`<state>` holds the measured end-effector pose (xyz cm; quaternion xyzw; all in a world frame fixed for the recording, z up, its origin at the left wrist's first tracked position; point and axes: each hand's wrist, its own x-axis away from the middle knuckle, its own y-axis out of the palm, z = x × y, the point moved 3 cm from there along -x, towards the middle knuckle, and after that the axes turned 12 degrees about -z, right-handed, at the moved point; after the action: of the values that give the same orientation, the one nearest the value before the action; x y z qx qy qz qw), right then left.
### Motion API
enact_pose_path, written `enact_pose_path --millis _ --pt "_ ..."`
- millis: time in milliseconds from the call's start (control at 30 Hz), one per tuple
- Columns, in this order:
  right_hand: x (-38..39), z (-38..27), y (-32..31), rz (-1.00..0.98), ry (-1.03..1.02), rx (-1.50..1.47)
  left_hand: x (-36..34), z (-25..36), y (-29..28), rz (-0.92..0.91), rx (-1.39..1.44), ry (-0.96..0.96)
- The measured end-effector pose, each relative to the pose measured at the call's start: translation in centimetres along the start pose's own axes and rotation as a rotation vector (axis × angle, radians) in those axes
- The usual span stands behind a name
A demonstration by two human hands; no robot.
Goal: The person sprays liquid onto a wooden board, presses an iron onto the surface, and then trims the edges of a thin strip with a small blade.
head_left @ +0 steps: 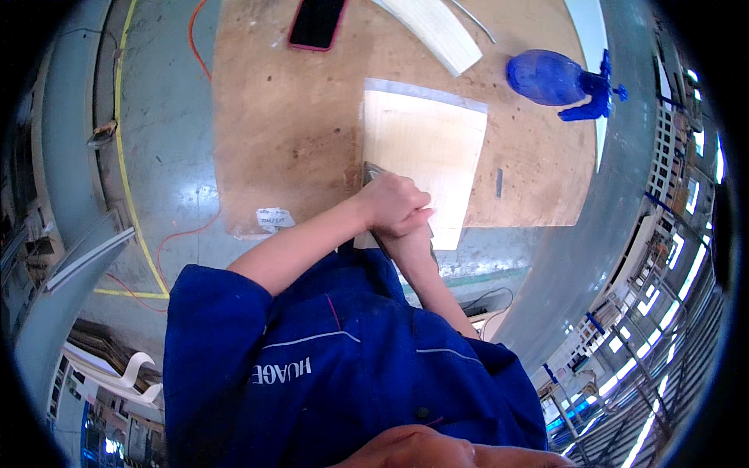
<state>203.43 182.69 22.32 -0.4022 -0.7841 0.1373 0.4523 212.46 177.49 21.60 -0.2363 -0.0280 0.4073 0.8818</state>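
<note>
In front of my body, a pale, cream-coloured sheet [413,140] with a greyish strip along its far edge lies on the brown board. My left hand [394,201] is closed at the sheet's near part, with its fingers curled. Just below it and partly covered by it is my right hand [402,238]; its fingers are mostly hidden. The two hands press together. A dark, flat-edged tool [373,169] shows beside my left hand, lying against the sheet's left edge. Its kind and most of its shape are hidden under the hands.
A phone [317,23] lies at the far left of the brown wooden board [289,117]. Beyond the sheet are a pale curved strip [437,35] and a thin rod [476,21]. At right lie a blue spray bottle [546,78] and a small grey strip [499,183]. A torn label [273,218] sits near left.
</note>
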Motion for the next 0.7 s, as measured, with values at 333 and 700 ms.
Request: enact_pose_path --millis 333,700 --pt "-0.1 2.4 -2.2 0.020 0.078 -0.057 -3.4 0.2 1.3 -0.035 0.040 0.130" --pt "0.3 7.4 -5.7 0.100 0.122 -0.172 -9.7 1.0 4.7 -0.180 0.051 0.200"
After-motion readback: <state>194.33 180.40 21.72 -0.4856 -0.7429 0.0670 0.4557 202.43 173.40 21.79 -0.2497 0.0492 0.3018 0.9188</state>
